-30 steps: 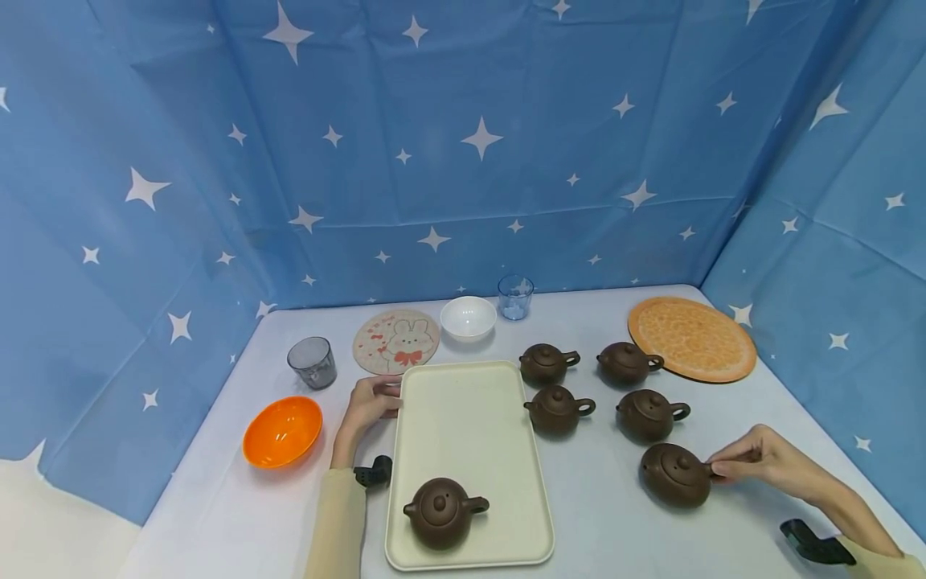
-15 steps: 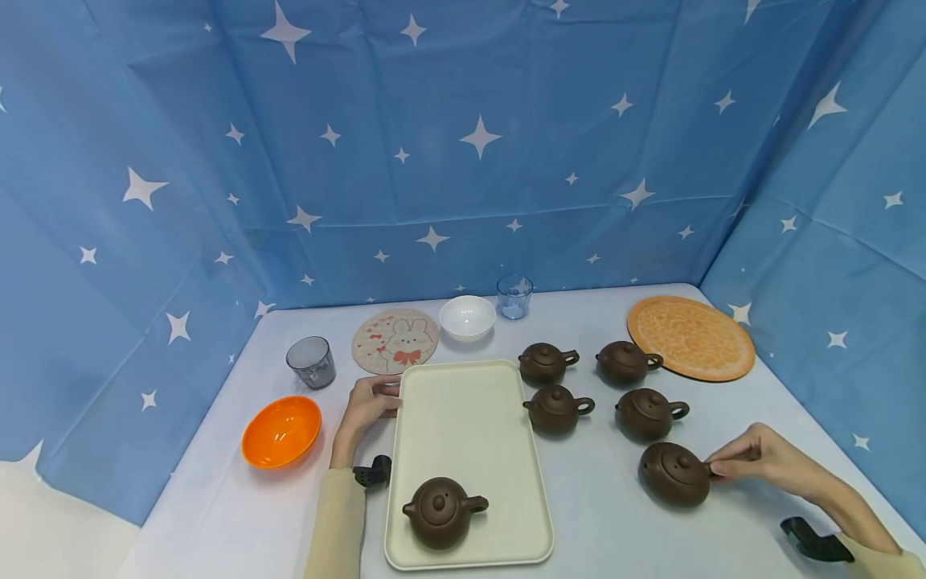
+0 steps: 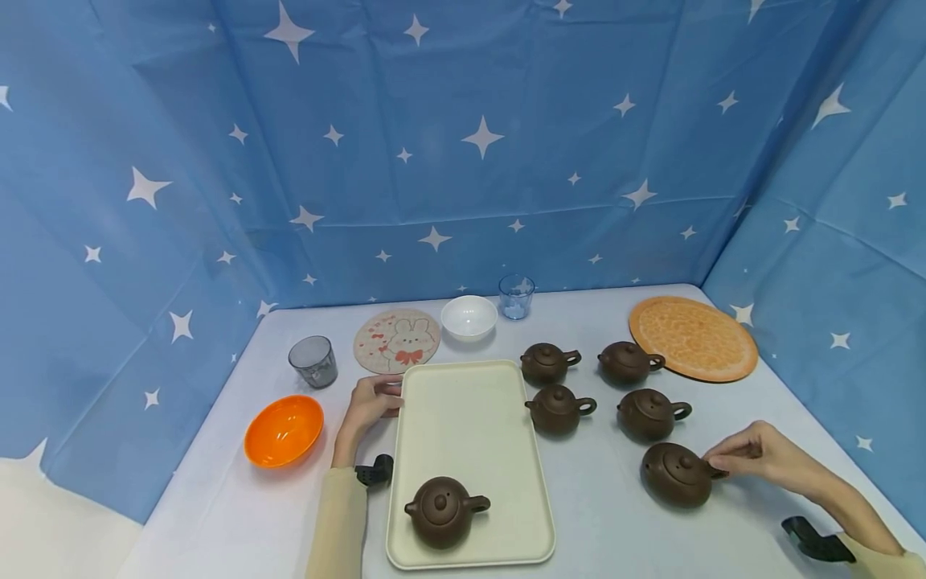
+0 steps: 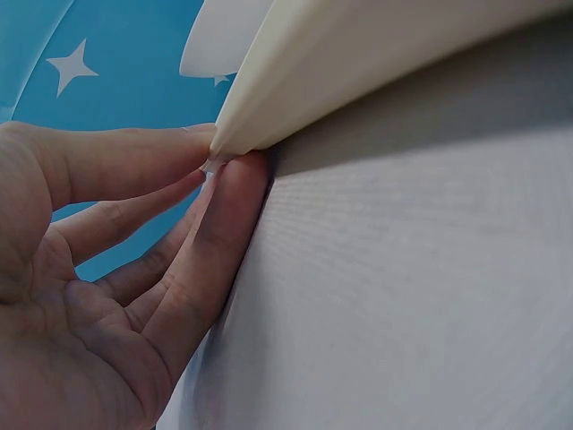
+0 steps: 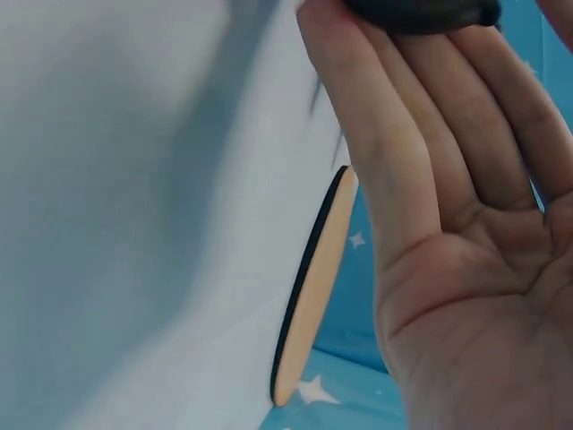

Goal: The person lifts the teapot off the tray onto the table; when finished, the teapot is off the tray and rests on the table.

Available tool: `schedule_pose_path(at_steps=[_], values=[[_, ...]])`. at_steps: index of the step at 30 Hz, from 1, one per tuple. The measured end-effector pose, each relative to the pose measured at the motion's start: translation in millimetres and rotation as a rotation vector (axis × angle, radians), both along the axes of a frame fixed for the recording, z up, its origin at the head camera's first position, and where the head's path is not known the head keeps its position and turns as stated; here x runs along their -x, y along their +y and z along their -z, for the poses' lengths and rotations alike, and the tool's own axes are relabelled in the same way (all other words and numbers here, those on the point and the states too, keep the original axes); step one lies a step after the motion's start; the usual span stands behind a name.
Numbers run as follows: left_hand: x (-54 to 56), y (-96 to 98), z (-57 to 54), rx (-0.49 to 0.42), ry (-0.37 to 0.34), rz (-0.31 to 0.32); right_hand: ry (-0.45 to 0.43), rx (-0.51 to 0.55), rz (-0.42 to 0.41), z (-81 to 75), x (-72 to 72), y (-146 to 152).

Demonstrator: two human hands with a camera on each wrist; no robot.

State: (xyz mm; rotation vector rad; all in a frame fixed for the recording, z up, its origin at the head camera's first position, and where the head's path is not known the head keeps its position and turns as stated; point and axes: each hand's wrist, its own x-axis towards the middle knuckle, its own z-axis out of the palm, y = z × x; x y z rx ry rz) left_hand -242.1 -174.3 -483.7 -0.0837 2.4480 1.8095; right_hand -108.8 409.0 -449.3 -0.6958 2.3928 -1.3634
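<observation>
My left hand point(image 3: 370, 406) pinches the left rim of the cream tray point(image 3: 463, 434); in the left wrist view, thumb and fingers meet on the tray's edge point(image 4: 295, 81). On the tray near its front stands a brown teapot point(image 3: 441, 512). At the right, my right hand point(image 3: 774, 458) holds another brown teapot point(image 3: 678, 476) by its handle, which points right. This pot looks tilted; whether it touches the table is unclear. In the right wrist view, only its dark handle point(image 5: 425, 11) shows at the fingertips.
Several more brown teapots point(image 3: 554, 410) stand right of the tray. Behind are a bunny mat point(image 3: 398, 342), white bowl point(image 3: 469, 318), blue glass point(image 3: 517, 297) and round orange-brown board point(image 3: 692, 338). Left are a grey glass point(image 3: 314, 362) and orange bowl point(image 3: 284, 432).
The right hand's fingers have shifted slightly on the teapot's handle, and more of the handle shows below the thumb. The left hand and tray stay put.
</observation>
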Motion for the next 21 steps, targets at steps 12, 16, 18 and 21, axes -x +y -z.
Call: schedule_pose_path(at_steps=[12,16,18,21], values=[[-0.3,0.6,-2.1,-0.002,0.005,0.002,0.15,-0.008,0.116,-32.3,5.7,-72],[-0.6,1.2,-2.4,-0.003,0.011,0.008,0.146,0.023,0.081,-37.7,9.6,-112],[-0.7,1.2,-2.0,0.001,0.014,0.008,0.135,0.059,0.032,-36.7,11.8,-131],[-0.7,1.0,-1.5,0.004,0.016,0.006,0.084,0.098,-0.044,-32.1,13.6,-160]])
